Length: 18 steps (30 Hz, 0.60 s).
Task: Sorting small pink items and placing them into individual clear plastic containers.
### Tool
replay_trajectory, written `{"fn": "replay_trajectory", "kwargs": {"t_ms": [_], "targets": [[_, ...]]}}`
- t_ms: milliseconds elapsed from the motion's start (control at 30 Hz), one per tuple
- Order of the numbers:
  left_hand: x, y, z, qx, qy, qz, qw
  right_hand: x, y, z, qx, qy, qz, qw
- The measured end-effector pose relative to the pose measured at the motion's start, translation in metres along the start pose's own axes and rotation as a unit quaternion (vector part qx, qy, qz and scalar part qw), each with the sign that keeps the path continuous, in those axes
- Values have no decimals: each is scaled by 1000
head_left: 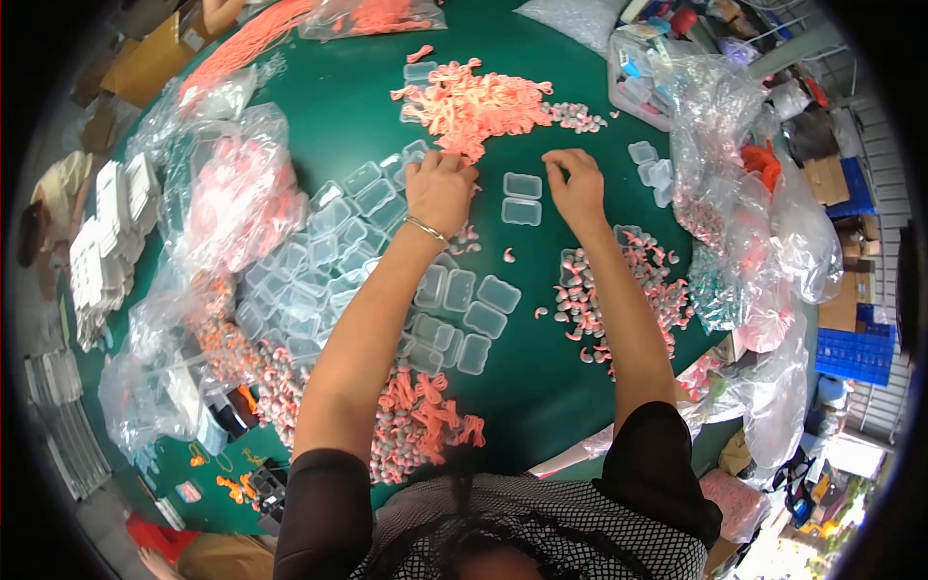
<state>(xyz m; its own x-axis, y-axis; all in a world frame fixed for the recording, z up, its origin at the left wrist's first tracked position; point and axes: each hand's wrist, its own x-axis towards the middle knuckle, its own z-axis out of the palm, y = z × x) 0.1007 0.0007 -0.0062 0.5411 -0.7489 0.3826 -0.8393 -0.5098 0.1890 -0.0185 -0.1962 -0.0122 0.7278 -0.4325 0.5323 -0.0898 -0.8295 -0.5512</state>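
Note:
My left hand (pixel 440 198), with a bracelet at its wrist, has its fingers bent together at the near edge of a pile of salmon-pink cord bundles (pixel 488 101). Whatever the fingers hold is hidden beneath them. To its right, two small clear plastic boxes or box halves (pixel 522 198) lie one behind the other on the green table (pixel 522 261). My right hand (pixel 578 188) hovers just right of them, fingers curved and thumb slightly apart from the index finger, with nothing visible between. Below my right forearm spreads a heap of small grey-and-pink pieces (pixel 580 300).
Many clear boxes (pixel 329 242) are heaped on the left, more near the middle (pixel 464 290). Plastic bags of pink items (pixel 242 193) stand at the left edge. Other clear bags (pixel 735 213) and a filled bin (pixel 638 87) line the right. Pink cords and grey pieces (pixel 416 425) lie close to my body.

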Motion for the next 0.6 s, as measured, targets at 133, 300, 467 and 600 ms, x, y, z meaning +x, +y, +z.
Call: {"fn": "replay_trajectory", "kwargs": {"t_ms": [133, 300, 467, 600], "targets": [[5, 5, 3, -16, -8, 21, 1000, 19, 59, -12, -53, 15, 90, 994], [2, 14, -4, -55, -3, 8, 998, 41, 83, 1, -131, 42, 147, 980], [-2, 26, -9, -125, 24, 4, 992, 46, 94, 14, -174, 35, 160, 971], [-5, 40, -7, -239, 41, -11, 970, 37, 87, 5, -127, 40, 137, 981]]}}
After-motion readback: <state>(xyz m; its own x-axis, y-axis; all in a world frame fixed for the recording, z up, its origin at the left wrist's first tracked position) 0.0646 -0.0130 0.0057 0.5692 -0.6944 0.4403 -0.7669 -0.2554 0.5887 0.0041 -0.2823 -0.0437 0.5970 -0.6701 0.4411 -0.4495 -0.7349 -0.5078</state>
